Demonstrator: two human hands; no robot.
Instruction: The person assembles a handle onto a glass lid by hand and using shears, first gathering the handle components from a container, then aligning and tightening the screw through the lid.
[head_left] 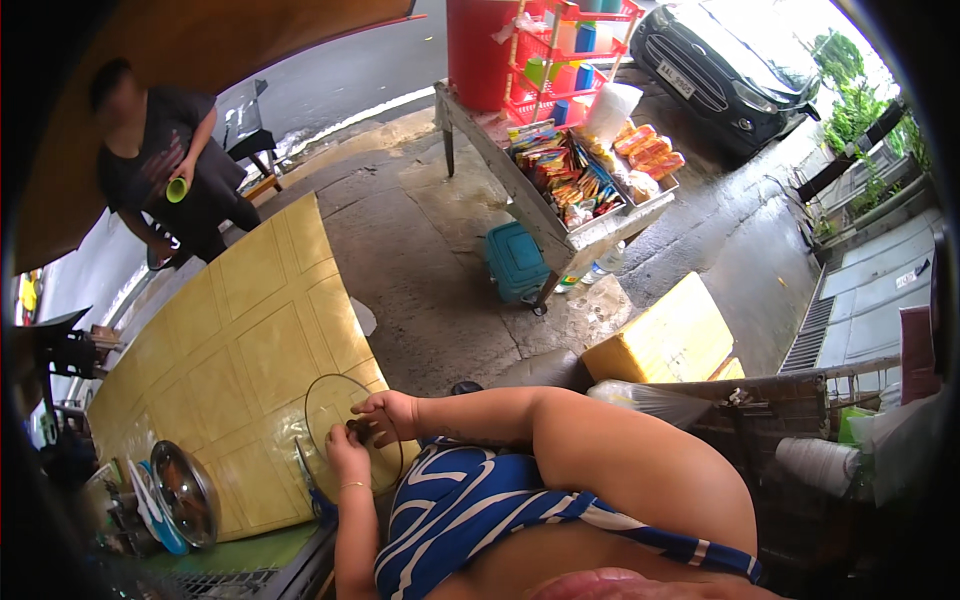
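Over the near end of a yellow panelled table (240, 340) I hold a round see-through lid (330, 400) with a thin dark rim. It is tilted, and the tabletop shows through it. My left hand (348, 458), with a thin bracelet at its wrist, has its fingers closed at the small dark knob (359, 430) in the lid's middle. Reaching in from the right, my right hand (388, 415) curls its fingers about the same knob. The fingertips partly hide the knob.
Left of my hands stand a lidded metal pot (185, 493) and blue-and-white dishes (150, 508). A person (150, 150) beyond the table holds a green cup (177, 189). Ahead are a snack stand (600, 235), a teal cooler (515, 262) and a yellow box (665, 330).
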